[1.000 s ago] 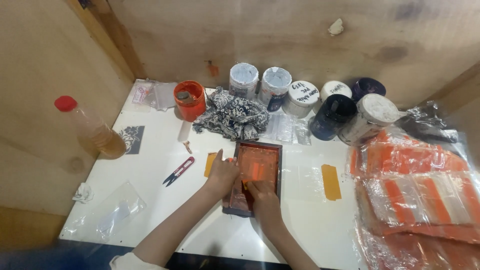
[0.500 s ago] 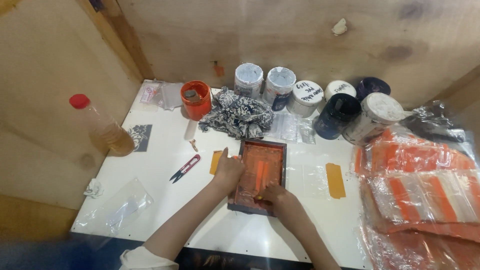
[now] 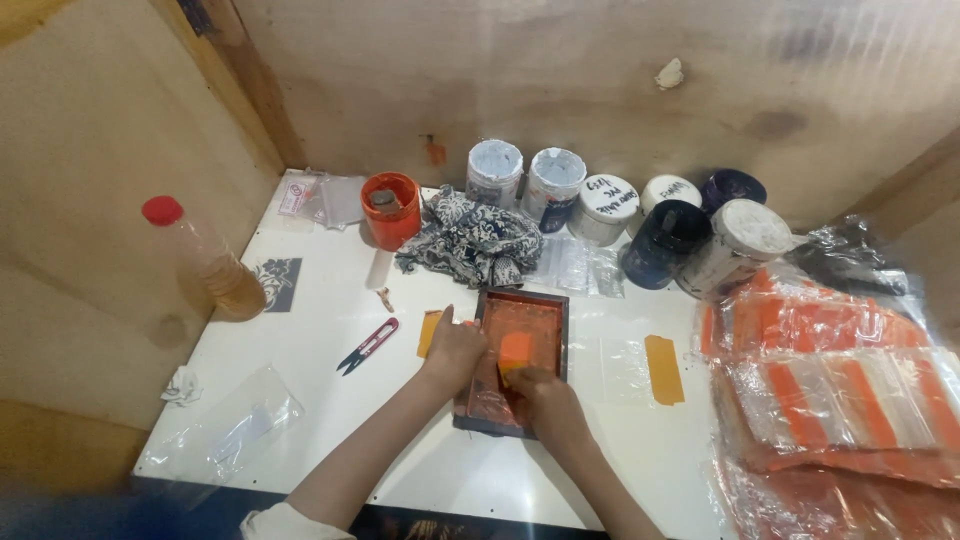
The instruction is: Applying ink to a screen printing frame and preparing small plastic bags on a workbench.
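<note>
A small dark-framed printing screen (image 3: 545, 310) with orange ink on its mesh lies flat on the white table (image 3: 320, 320). My left hand (image 3: 452, 350) presses on the frame's left edge and holds it down. My right hand (image 3: 545, 400) is closed on an orange squeegee (image 3: 514, 352) that rests on the mesh near the frame's lower half. A clear plastic bag seems to lie under the frame, mostly hidden.
Red-handled thread snips (image 3: 367, 345) lie left of the frame. An orange cup (image 3: 391, 208), patterned rag (image 3: 470, 245), several ink tubs (image 3: 610, 208), and a red-capped bottle (image 3: 205, 262) stand around. Stacks of orange-printed bags (image 3: 840, 400) fill the right. An orange strip (image 3: 663, 369) lies right of the frame.
My right hand has drawn the squeegee down the mesh toward me. The left hand stays on the frame's edge. The camera view has shifted slightly.
</note>
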